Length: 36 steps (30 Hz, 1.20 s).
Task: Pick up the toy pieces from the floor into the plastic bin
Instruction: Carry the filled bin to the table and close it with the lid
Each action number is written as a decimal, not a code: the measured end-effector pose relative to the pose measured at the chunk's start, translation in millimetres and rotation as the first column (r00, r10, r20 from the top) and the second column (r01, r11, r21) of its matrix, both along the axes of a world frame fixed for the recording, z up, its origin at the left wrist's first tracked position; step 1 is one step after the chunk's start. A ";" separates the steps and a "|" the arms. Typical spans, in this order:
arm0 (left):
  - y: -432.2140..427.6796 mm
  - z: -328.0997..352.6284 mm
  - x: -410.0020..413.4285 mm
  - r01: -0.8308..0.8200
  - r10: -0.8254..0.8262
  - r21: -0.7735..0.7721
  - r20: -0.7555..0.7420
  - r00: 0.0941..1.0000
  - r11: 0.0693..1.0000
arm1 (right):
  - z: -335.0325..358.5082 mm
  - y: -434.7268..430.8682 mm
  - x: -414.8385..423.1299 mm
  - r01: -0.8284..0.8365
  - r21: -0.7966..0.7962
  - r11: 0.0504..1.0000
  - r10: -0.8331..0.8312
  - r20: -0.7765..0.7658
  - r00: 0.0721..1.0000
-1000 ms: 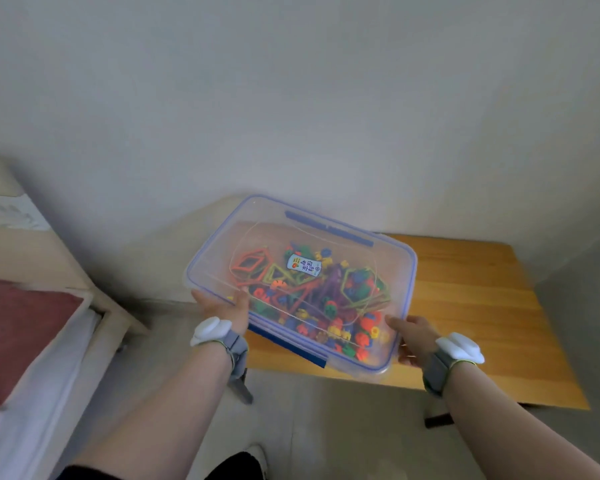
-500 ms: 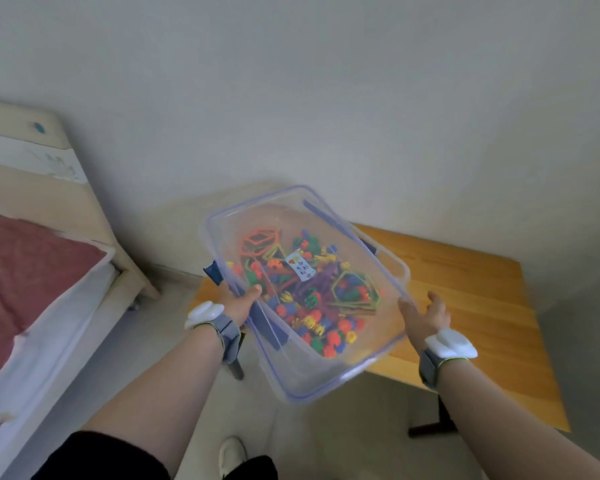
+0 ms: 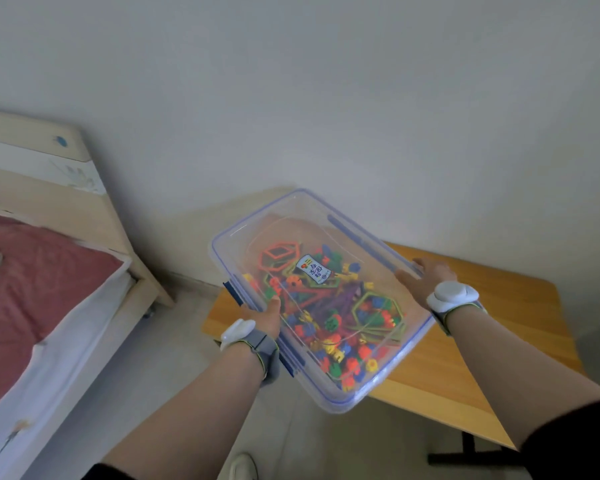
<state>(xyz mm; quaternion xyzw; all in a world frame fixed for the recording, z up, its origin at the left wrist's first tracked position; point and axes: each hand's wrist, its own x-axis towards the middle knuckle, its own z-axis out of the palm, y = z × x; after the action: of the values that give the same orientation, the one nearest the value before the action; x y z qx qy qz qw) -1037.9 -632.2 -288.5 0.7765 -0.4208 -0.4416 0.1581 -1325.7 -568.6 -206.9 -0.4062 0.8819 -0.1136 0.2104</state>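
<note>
Because the load is carried from both sides, the left hand (image 3: 264,317) grips one long edge of the clear rectangular plastic bin (image 3: 340,405), thumb over its blue-trimmed lid (image 3: 284,226). The right hand (image 3: 423,280) lies against the opposite long edge; whether it curls round the rim cannot be told. The bin hangs in the air above the edge of the light wooden surface (image 3: 499,323). Its long axis runs diagonally, far-left to near-right, lid upward. The multicoloured plastic toy pieces (image 3: 326,317) lie heaped toward the near end, suggesting a tilt.
</note>
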 end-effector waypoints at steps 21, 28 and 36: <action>-39.1 3.9 16.1 0.284 -0.326 -0.286 -0.111 0.939 0.915 | -31.1 18.8 -10.3 -0.044 0.173 0.984 0.024 0.112 0.993; -61.9 23.7 15.7 0.281 -0.277 -0.208 0.048 0.960 0.937 | -35.5 44.8 10.8 -0.105 0.308 0.946 0.041 0.208 0.977; -42.4 23.7 23.5 0.218 -0.235 -0.284 -0.026 0.972 0.934 | -59.2 34.7 23.9 0.310 0.137 0.941 -0.278 0.836 0.474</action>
<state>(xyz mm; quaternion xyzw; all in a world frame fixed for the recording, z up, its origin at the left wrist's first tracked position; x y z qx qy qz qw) -1014.4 -674.5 -264.8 0.6794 -0.5606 -0.4160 0.2262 -1301.8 -533.9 -266.1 -0.1463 0.7229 -0.3448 0.5807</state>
